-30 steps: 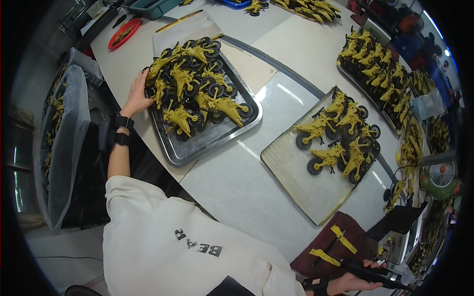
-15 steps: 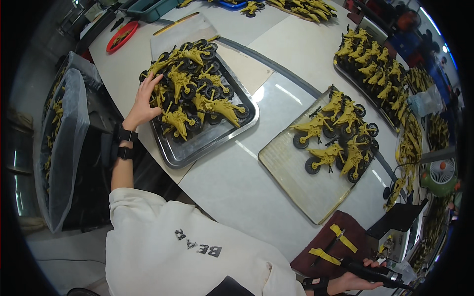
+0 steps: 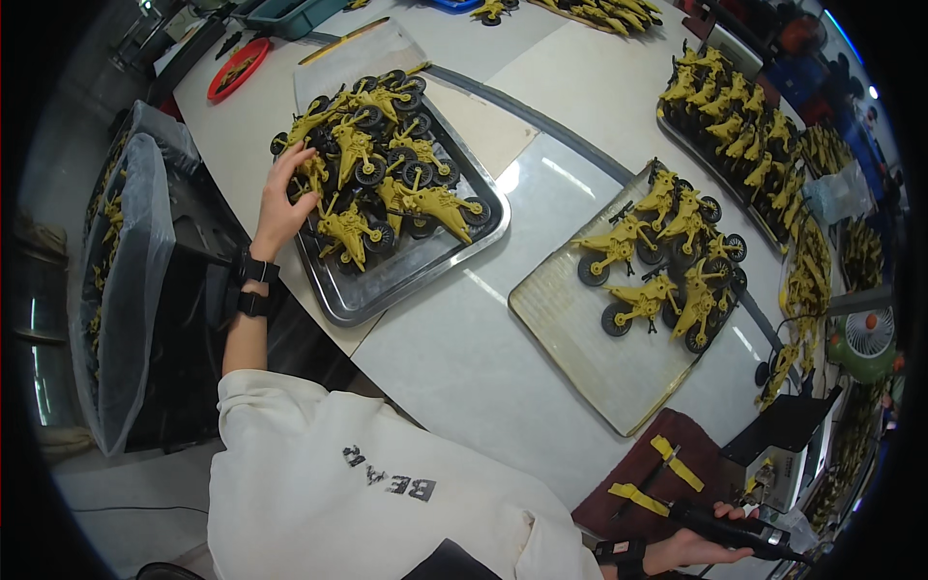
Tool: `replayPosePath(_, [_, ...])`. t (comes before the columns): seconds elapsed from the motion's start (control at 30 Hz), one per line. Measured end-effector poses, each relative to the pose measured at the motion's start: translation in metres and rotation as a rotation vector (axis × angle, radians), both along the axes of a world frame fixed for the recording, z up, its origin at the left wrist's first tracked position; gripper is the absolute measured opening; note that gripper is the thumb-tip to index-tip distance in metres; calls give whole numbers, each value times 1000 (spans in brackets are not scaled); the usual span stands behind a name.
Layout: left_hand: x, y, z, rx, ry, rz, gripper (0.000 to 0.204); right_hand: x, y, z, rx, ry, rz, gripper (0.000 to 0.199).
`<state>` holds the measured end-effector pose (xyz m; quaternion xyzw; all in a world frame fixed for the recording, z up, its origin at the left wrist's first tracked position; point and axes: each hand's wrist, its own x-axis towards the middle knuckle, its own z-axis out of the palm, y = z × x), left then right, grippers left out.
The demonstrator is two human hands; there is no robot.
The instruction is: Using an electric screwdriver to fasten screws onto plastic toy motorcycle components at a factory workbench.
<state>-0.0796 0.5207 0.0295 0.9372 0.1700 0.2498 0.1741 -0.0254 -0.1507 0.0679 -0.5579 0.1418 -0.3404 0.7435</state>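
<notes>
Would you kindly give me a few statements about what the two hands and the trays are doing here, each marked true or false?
1. The left hand reaches into the pile of yellow toy motorcycles on the metal tray. True.
2. The right hand is empty. False: it holds a dark pen-shaped tool near the dark red cloth.
3. The flat pale tray carries toy motorcycles only at its far end. True.
4. The red dish sits on the metal tray. False: it lies apart, on the table beyond the tray.
5. The left wrist is bare. False: it wears black bands.
</notes>
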Motion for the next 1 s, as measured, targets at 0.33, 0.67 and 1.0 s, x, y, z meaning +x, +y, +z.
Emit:
replayPosePath(0.33, [-26, -92, -13, 170, 239, 209, 90, -1, -4, -5, 0, 1, 39, 59])
replayPosePath(0.67, [-46, -94, -20, 87, 141, 253, 84, -1, -7, -7, 11, -17, 99, 58])
replayPosePath(1.0, [-40, -89, -16, -71, -17, 166, 74, -5, -53, -29, 9, -20, 166, 59])
